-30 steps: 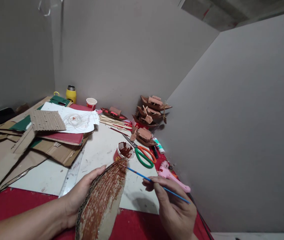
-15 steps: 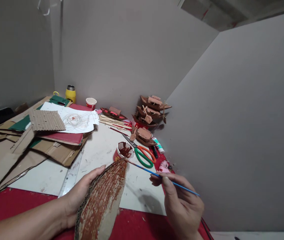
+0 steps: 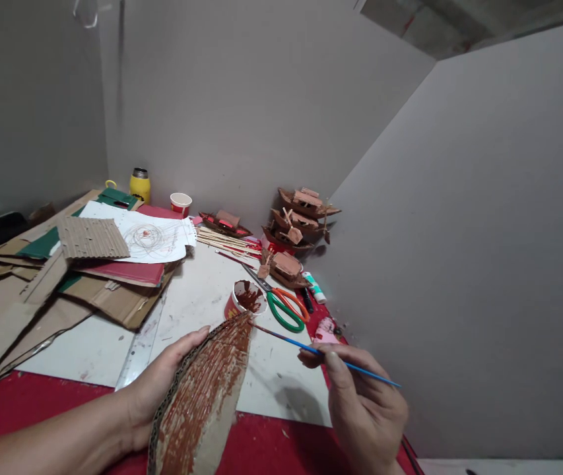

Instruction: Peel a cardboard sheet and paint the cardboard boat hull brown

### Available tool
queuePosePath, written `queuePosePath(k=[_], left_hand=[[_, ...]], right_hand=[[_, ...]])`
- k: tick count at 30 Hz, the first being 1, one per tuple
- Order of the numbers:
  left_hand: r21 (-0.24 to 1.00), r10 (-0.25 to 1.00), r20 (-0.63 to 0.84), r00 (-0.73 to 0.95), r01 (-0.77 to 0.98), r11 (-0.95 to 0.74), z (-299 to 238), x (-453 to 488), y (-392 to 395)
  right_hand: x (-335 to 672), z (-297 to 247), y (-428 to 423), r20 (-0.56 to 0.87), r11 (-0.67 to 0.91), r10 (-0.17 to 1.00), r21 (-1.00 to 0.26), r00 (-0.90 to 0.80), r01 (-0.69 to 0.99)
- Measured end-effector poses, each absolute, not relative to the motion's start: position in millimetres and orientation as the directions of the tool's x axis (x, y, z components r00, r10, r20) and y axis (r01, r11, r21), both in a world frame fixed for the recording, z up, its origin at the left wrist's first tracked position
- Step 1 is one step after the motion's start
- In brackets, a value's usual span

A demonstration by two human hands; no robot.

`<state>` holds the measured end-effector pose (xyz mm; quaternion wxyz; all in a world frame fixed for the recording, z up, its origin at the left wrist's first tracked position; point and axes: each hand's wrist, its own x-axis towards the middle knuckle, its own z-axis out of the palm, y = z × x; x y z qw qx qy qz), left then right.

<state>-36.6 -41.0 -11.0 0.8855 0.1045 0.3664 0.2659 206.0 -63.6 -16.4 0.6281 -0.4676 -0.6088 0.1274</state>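
Observation:
My left hand [image 3: 162,379] grips a curved, pointed cardboard piece [image 3: 204,396] by its left edge, with the tip pointing away from me. Reddish-brown paint covers much of its ridged face; a bare tan strip shows along the lower right. Between the thumb and fingers of my right hand [image 3: 365,402] is a thin blue paintbrush [image 3: 305,346]. Its bristle end touches or nearly touches the cardboard's tip. Just behind that tip stands a paper cup [image 3: 234,305] smeared inside with brown paint. Most of my left fingers are hidden behind the cardboard.
Scissors [image 3: 286,310] with green and orange handles lie right of the cup. Several brown model boats [image 3: 305,204] are stacked by the wall, near thin wooden sticks [image 3: 226,241]. Cardboard sheets [image 3: 127,307] and a drawing [image 3: 162,241] pile up at left, before a yellow bottle [image 3: 140,188].
The brush tip has shifted very slightly down along the cardboard's point, and my right hand has moved a little to the right. The left hand and cardboard look unchanged.

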Motion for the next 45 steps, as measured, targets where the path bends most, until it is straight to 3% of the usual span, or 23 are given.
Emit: queuePosePath(k=[26,33,45], left_hand=[[0.387,0.564,-0.582,0.585,-0.411,0.825,-12.6,-35.6,-41.8],[0.384,0.529,-0.649,0.546,-0.365,0.848,-11.3,-33.8,-40.1],[0.4,0.564,-0.613,0.554,-0.398,0.826,-12.6,-33.3,-40.7]], right_hand=[[205.8,-18.8,-58.6,0.708,0.543,0.664,-0.678,0.242,0.495],[203.8,-22.1,-63.3,0.716,0.609,0.668,-0.682,0.203,0.404],[201.2,-22.3,-66.8,0.732,0.643,0.645,-0.676,0.221,0.36]])
